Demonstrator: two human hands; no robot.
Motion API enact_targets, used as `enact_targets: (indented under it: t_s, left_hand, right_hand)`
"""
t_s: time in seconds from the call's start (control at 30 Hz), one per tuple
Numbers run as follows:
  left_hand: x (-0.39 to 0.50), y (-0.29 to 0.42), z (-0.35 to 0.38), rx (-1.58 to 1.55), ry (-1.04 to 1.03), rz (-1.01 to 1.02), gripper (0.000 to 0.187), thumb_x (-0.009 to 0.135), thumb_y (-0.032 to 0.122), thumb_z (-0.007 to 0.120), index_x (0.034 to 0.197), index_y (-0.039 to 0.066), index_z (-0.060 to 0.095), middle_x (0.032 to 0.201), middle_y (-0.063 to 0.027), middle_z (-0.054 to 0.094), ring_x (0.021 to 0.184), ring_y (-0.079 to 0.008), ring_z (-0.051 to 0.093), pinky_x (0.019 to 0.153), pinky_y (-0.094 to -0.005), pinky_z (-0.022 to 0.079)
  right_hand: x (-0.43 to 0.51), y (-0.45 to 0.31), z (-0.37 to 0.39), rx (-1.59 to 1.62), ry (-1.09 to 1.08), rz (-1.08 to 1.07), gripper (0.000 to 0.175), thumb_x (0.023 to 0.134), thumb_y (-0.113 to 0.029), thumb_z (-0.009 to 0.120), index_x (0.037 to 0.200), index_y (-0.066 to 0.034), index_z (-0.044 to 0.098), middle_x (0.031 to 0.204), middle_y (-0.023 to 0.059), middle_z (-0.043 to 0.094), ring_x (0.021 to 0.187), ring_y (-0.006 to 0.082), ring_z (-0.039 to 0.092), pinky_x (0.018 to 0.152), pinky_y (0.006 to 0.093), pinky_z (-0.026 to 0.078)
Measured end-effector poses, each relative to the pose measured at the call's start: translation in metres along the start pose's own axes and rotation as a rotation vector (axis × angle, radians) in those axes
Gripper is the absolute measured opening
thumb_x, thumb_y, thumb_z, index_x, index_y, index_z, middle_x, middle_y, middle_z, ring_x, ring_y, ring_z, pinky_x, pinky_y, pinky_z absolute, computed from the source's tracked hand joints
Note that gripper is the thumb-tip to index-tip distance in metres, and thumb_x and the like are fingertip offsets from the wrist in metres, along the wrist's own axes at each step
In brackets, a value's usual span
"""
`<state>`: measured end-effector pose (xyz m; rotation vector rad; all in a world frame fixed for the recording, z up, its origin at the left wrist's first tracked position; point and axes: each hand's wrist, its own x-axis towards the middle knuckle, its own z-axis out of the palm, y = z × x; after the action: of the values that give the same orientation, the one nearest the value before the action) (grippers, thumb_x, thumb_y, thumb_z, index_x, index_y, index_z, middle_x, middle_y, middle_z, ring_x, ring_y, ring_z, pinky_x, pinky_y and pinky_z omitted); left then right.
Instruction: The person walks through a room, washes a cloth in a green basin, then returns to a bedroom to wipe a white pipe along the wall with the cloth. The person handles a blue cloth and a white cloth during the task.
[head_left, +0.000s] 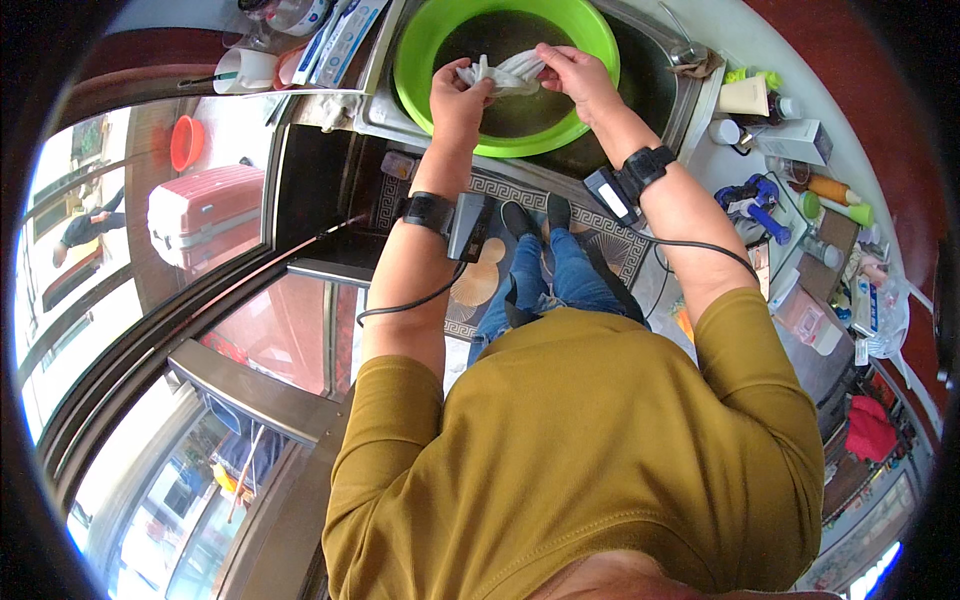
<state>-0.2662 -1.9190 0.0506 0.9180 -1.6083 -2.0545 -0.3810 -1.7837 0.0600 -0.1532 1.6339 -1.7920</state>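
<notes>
Over a round green plastic basin (506, 147), I hold a white cloth (516, 73) stretched between both hands. My left hand (459, 97) pinches its left end between thumb and fingers. The other end is in the grasp of my right hand (574, 73). The cloth looks bunched or twisted in the middle. Dark-looking water lies in the basin, which stands in a metal sink (660, 105). Each wrist wears a black strap with a small box and a cable.
A crowded counter at the right holds a cream tube (742, 96), a white box (793, 141) and several bottles. The faucet (688, 52) is at the sink's upper right. A white cup (245, 71) stands on the upper-left ledge, above a window. Outside are a pink suitcase (206, 214) and a person.
</notes>
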Motion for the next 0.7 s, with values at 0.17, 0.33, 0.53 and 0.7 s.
enact_targets:
  t_s: [0.17, 0.33, 0.53, 0.7]
  left_hand:
    - [0.003, -0.002, -0.008, 0.019, 0.119, -0.07, 0.033, 0.079, -0.003, 0.055, 0.111, -0.005, 0.045, 0.093, -0.0114, 0.059, 0.078, -0.0183, 0.061, 0.061, -0.0276, 0.053]
    - [-0.001, 0.004, -0.002, -0.182, 0.021, -0.304, 0.03, 0.087, 0.013, 0.053, 0.109, -0.005, 0.046, 0.098, -0.0144, 0.057, 0.082, -0.0241, 0.061, 0.071, -0.0332, 0.053]
    - [0.0, 0.0, 0.015, -0.269, -0.219, -0.306, 0.029, 0.085, 0.022, 0.061, 0.103, 0.001, 0.053, 0.093, -0.0084, 0.059, 0.079, -0.021, 0.06, 0.072, -0.0301, 0.052]
    - [0.007, -0.006, 0.003, -0.415, -0.129, -0.256, 0.014, 0.086, 0.011, 0.058, 0.094, 0.0, 0.056, 0.088, -0.0068, 0.06, 0.077, -0.0165, 0.059, 0.067, -0.0296, 0.052]
  right_hand:
    - [0.001, -0.007, -0.009, 0.132, -0.012, 0.085, 0.027, 0.085, -0.031, 0.061, 0.098, -0.0076, 0.062, 0.087, 0.0019, 0.064, 0.078, 0.0119, 0.062, 0.065, 0.0214, 0.048]
    - [0.002, -0.01, -0.005, 0.116, -0.015, -0.009, 0.027, 0.086, -0.032, 0.059, 0.095, -0.006, 0.062, 0.088, 0.0029, 0.064, 0.078, 0.0122, 0.061, 0.065, 0.025, 0.049]
    - [0.004, -0.01, -0.004, 0.297, -0.2, 0.087, 0.026, 0.088, -0.031, 0.056, 0.098, -0.007, 0.06, 0.09, 0.003, 0.063, 0.081, 0.0147, 0.06, 0.072, 0.0295, 0.051]
    - [0.015, -0.008, -0.019, 0.476, -0.074, 0.11, 0.022, 0.09, -0.03, 0.053, 0.097, -0.0094, 0.057, 0.093, 0.0031, 0.061, 0.086, 0.0166, 0.059, 0.074, 0.034, 0.05]
